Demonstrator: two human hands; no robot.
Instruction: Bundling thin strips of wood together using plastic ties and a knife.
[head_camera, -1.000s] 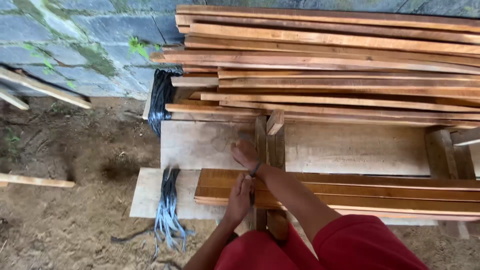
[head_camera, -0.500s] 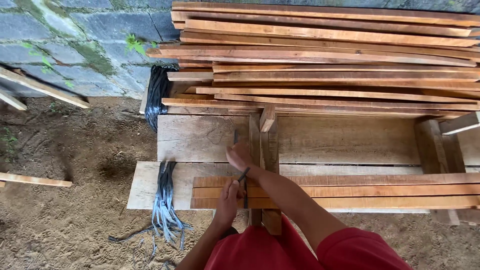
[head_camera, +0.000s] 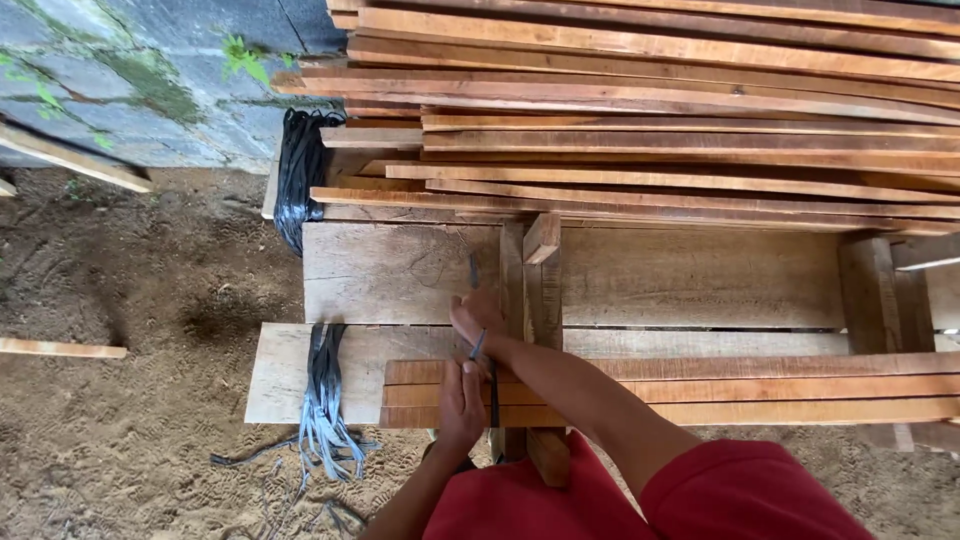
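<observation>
The person's left hand (head_camera: 461, 400) rests on a small bundle of thin wood strips (head_camera: 700, 388) at the near edge of the table (head_camera: 400, 275). Its fingers are closed, pinching a dark strap (head_camera: 492, 395) that runs across the strips. The right hand (head_camera: 478, 315) is just past the bundle, over the bare board, fingers curled shut on the same strap. The two hands are very close, almost touching.

The bundle lies along the near edge, and its left end stops near the hands. To the left of it there is bare board and then the table's edge. A bunch of shiny dark straps (head_camera: 325, 400) hangs over that edge down to the sandy ground (head_camera: 120, 440).

Two upright wood posts (head_camera: 535, 275) stand right beside the right hand and block it on that side. Behind them a big pile of long planks (head_camera: 650, 110) fills the back of the table. A stone wall (head_camera: 130, 70) is behind on the left.
</observation>
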